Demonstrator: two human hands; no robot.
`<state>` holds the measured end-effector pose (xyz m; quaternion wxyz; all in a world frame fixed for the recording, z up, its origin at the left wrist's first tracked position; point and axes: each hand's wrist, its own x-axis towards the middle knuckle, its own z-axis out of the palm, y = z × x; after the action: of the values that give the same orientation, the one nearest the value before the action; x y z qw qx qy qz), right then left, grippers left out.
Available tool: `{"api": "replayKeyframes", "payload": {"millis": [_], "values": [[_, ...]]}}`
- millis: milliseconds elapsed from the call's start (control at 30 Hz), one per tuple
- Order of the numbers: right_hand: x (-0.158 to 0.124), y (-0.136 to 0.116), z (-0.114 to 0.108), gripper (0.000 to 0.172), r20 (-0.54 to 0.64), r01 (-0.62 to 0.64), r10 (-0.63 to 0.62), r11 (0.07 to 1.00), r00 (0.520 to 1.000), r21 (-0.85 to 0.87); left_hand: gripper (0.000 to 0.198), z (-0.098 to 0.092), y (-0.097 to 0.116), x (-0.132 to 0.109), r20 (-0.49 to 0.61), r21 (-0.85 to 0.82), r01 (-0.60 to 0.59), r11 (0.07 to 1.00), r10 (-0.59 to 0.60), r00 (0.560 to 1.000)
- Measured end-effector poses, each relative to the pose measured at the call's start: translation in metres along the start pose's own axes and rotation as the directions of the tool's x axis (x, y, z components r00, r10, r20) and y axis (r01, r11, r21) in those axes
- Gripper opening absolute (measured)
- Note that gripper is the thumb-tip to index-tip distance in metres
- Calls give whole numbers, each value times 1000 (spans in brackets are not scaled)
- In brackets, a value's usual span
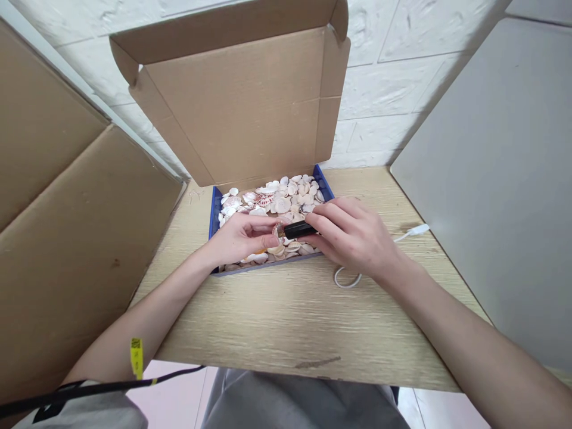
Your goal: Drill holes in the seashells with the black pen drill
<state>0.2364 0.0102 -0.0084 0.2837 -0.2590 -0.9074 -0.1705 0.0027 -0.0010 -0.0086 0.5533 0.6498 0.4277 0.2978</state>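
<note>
My left hand [243,237] pinches a small reddish-brown seashell [277,230] between thumb and fingers. My right hand [353,235] is closed around a black cylindrical tool [298,230], whose narrow end points left at the shell. The tip is small and partly hidden by the shell, so I cannot tell if they touch. Both hands are over the front half of a shallow blue-sided box [324,182] filled with seashells [282,205], mostly white and beige, some with reddish stripes.
The box's brown cardboard lid [241,113] stands raised at the back. A white cable [347,285] with a white plug [418,230] lies on the wooden table [277,322], right of the box. Cardboard [67,238] stands left, a grey-white panel [496,179] right. A black cord [111,387] crosses the lower left.
</note>
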Motion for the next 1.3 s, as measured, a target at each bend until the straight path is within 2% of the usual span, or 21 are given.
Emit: {"api": "replayKeyframes", "payload": {"millis": [133,267,500,767,1100,1300], "values": [[0,-1,1,26,30,-41,40,999,999,33,36,1,1,0,-27,2,-15,1000,15,1000],[-1,-4,0,37,116,-110,105,993,988,42,34,1,2,1,-44,7,-33,999,33,998],[-1,-7,1,40,234,-139,111,985,966,103,27,2,7,1,-91,5,-71,997,72,993],[0,-6,3,41,249,-130,85,977,965,171,26,2,7,0,-99,14,-69,998,70,993],[-1,-6,7,47,244,-149,104,974,964,172,32,3,8,0,-200,52,-53,997,63,978],[-2,-5,8,43,255,-164,120,973,959,160,33,3,8,0,-252,53,-54,997,66,966]]}}
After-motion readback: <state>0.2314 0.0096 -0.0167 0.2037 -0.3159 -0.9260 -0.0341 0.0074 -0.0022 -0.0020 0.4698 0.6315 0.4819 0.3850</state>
